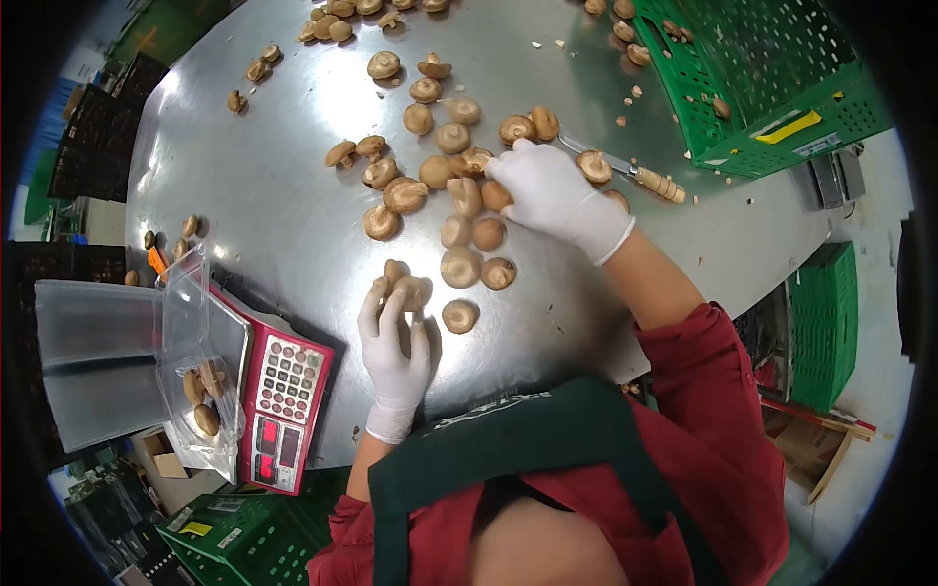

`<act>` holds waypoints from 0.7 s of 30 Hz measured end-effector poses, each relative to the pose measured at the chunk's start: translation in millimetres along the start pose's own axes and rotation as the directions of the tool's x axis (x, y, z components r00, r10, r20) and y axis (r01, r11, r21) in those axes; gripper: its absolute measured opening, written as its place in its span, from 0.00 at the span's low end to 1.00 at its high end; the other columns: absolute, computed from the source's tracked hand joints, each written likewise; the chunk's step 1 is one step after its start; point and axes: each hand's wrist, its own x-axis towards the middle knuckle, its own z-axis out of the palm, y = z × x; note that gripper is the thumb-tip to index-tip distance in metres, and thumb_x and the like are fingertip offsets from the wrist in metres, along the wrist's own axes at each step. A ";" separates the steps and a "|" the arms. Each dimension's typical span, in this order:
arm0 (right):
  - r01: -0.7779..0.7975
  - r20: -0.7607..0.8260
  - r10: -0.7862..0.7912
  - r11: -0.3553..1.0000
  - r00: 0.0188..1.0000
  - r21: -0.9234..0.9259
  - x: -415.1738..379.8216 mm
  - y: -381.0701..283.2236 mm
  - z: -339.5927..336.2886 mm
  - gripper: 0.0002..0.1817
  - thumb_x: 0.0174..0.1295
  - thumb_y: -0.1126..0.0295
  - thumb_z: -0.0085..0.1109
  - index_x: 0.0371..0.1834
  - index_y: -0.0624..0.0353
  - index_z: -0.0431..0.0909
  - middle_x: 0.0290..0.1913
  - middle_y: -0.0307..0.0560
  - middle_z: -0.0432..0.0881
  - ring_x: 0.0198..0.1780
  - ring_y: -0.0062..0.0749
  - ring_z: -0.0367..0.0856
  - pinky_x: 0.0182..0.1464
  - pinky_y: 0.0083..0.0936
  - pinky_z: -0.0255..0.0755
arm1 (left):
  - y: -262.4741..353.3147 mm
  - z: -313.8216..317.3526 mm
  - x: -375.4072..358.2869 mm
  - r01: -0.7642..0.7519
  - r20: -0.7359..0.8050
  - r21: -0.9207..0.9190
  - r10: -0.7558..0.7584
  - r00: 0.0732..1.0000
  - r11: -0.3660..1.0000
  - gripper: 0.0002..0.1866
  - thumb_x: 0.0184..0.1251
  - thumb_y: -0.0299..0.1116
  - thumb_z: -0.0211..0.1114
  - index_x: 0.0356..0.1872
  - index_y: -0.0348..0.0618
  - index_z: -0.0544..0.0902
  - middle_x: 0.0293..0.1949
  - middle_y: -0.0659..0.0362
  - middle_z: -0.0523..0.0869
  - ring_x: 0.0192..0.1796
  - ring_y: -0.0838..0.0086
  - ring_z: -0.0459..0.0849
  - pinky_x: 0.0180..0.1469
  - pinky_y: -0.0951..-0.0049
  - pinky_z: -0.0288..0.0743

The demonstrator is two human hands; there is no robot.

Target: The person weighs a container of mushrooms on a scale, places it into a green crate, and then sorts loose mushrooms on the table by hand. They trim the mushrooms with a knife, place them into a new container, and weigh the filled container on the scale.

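Observation:
Both hands wear white gloves. My left hand (396,356) is at the near part of the metal table, its fingers closed around mushrooms (408,291). My right hand (557,198) reaches over the middle group, its fingertips pressed together at a brown mushroom (476,160); whether it grips that one is hard to tell. Brown mushrooms lie loose between and beyond the hands, some caps up, others stems up. One mushroom (460,315) rests just right of my left hand. A knife with a wooden handle (660,184) lies right of my right hand, beside another mushroom (593,167).
A red scale (286,386) stands at the left, bearing an open clear plastic box (230,420) with several mushrooms. A green crate (762,146) sits at the upper right of the metal table (264,176). More mushrooms lie along the far side.

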 end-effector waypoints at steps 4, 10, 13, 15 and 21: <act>-0.165 0.174 0.047 0.620 0.984 0.767 -10.3 10.3 -28.3 0.19 0.60 0.70 0.64 0.54 0.64 0.80 0.46 0.44 0.85 0.52 0.30 0.80 0.56 0.26 0.74 | 3.4 1.3 9.8 0.034 0.004 -0.068 -0.034 0.999 0.997 0.30 0.57 0.14 0.60 0.64 0.37 0.73 0.67 0.43 0.70 0.71 0.47 0.68 0.72 0.57 0.64; -0.071 0.070 0.009 0.119 0.998 0.990 -32.5 5.4 -5.3 0.23 0.69 0.68 0.56 0.65 0.68 0.75 0.58 0.44 0.82 0.58 0.24 0.77 0.62 0.21 0.69 | 2.4 8.6 27.7 -0.027 0.022 -0.197 0.032 0.999 0.980 0.31 0.55 0.15 0.60 0.65 0.37 0.73 0.66 0.44 0.72 0.69 0.48 0.72 0.71 0.58 0.66; -0.064 0.044 0.070 0.319 0.997 0.946 -49.2 -11.6 -15.8 0.23 0.65 0.70 0.60 0.63 0.62 0.77 0.57 0.44 0.83 0.58 0.27 0.78 0.62 0.24 0.69 | -1.2 3.4 29.0 0.079 0.026 -0.265 -0.075 0.997 0.961 0.30 0.57 0.14 0.59 0.65 0.37 0.72 0.65 0.44 0.73 0.66 0.53 0.75 0.67 0.61 0.71; -0.067 -0.061 0.185 0.616 0.981 0.785 -62.7 -23.4 -13.2 0.22 0.62 0.69 0.64 0.60 0.59 0.79 0.55 0.44 0.84 0.58 0.31 0.79 0.61 0.26 0.71 | -10.9 -0.4 25.5 0.144 0.016 -0.318 -0.146 0.989 0.937 0.29 0.58 0.14 0.59 0.64 0.38 0.73 0.63 0.46 0.74 0.62 0.57 0.79 0.63 0.64 0.75; -0.076 -0.274 0.132 0.976 0.953 0.203 -86.6 -26.6 15.4 0.21 0.56 0.66 0.70 0.53 0.57 0.80 0.46 0.46 0.82 0.51 0.43 0.81 0.52 0.35 0.76 | -26.1 -7.7 16.9 0.226 0.015 -0.297 -0.232 0.973 0.928 0.28 0.57 0.14 0.61 0.62 0.39 0.76 0.61 0.47 0.77 0.64 0.60 0.77 0.66 0.63 0.73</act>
